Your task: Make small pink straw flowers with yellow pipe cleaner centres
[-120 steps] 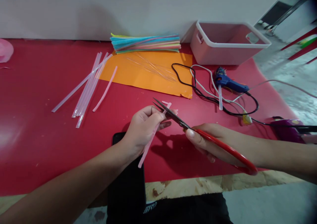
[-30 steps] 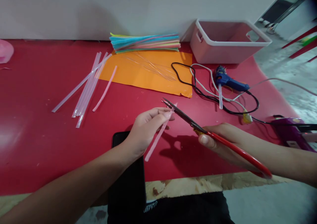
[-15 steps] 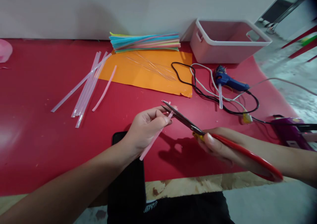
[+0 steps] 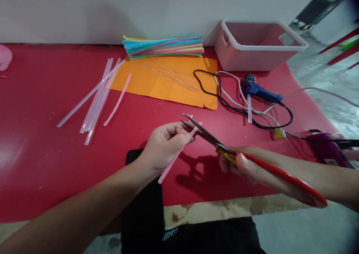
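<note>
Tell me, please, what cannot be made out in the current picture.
- Head view, pink pipe cleaner: middle hidden by the left hand.
- Head view, scissors: handles partly covered by the right hand.
- Head view, pink bin: floor hidden by its front wall.
- Head view, pink object at far left: cut off by the frame edge.

At six o'clock I see white lettering [image 4: 170,234] on the black cloth [image 4: 215,237] closest to me, too blurred to read clearly
</note>
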The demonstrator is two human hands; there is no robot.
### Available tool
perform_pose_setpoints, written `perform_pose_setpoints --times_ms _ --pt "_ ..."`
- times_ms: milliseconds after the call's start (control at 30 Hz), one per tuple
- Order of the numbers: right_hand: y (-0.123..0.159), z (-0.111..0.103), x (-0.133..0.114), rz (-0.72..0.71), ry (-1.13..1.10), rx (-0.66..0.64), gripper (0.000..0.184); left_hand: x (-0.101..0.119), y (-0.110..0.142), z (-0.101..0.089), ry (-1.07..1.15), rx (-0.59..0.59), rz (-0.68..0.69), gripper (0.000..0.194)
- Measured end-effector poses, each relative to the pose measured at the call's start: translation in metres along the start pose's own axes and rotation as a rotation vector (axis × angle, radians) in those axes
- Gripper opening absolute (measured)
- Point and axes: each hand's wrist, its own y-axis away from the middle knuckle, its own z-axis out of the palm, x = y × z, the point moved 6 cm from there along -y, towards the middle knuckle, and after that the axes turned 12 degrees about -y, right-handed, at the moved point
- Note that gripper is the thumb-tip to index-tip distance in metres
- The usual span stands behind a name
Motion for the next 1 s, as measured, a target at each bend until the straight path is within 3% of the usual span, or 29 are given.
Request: perform_pose_setpoints --times_ms 300,500,1000 --pt "-0.006 0.004 -0.007 0.023 0.034 0.011 0.056 0.003 0.003 -0.001 -0.190 0.014 0.045 0.015" --pt "-0.010 0.005 -0.006 0.075 0.102 0.072 0.055 0.002 0.003 -0.003 -0.242 0.034 0.000 0.012" --pt "-0.010 0.002 0.001 0.085 0.076 0.101 0.061 0.001 0.003 -0.005 -0.180 0.034 -0.012 0.019"
